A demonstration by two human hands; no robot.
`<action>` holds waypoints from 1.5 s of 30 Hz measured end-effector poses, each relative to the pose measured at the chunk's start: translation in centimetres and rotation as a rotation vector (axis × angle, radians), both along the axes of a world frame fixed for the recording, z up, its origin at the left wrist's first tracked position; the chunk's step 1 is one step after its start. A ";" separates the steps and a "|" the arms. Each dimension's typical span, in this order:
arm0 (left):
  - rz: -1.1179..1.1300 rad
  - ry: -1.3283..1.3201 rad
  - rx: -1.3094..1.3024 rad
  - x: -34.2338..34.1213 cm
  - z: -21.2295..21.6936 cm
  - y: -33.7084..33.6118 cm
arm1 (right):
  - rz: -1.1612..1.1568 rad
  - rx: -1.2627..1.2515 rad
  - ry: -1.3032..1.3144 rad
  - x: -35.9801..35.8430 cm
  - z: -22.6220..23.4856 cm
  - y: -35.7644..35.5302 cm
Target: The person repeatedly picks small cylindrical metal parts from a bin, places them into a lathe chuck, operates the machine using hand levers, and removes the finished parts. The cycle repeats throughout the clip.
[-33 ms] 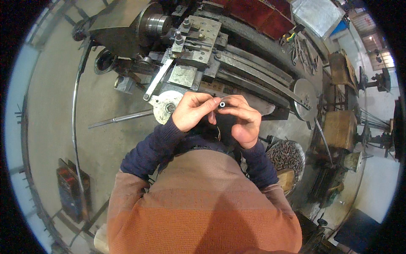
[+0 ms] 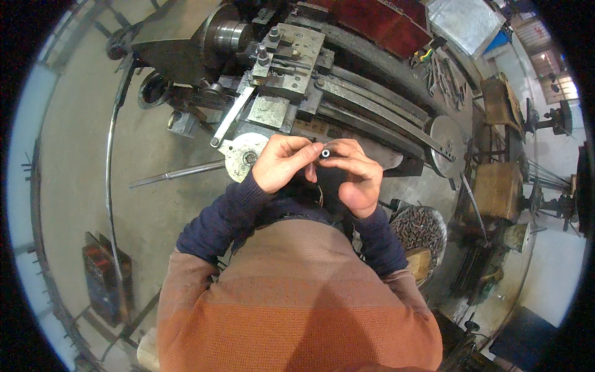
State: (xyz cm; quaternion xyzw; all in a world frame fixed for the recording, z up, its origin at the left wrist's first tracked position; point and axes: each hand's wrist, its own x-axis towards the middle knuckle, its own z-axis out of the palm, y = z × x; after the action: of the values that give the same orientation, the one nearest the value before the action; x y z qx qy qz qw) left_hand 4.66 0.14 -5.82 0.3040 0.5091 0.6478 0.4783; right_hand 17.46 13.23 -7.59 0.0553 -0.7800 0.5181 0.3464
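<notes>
Close in front of my body, both hands meet around a small round metal part (image 2: 325, 154). Its ring-shaped end with a hole in the middle faces up. My left hand (image 2: 285, 160) pinches beside it, thumb stretched toward the part. From the other side, the curled fingers of my right hand (image 2: 356, 170) grip it. Most of the part is hidden between the fingers, so its length cannot be seen. Just beyond my hands stands a lathe, with its chuck (image 2: 229, 36), tool post (image 2: 263, 57) and round pale handwheel (image 2: 245, 156).
Lathe bed rails (image 2: 378, 108) run to the right, ending near a round grey disc (image 2: 447, 139). Spanners (image 2: 441, 77) lie at the back right. A tub of small metal pieces (image 2: 421, 229) stands by my right elbow. A long lever (image 2: 176, 175) sticks out left.
</notes>
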 end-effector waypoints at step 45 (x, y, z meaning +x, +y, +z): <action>0.783 1.067 -1.141 -18.4 -3.9 -34.5 | 0.198 0.773 -0.648 -29.5 4.7 7.6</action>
State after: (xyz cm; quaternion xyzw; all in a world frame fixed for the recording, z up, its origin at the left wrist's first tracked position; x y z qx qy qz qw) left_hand -13.77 -34.32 -9.77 0.0841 0.9795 0.1830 -0.0015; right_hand -12.01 20.83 -2.89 0.0897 -0.9729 0.2130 -0.0096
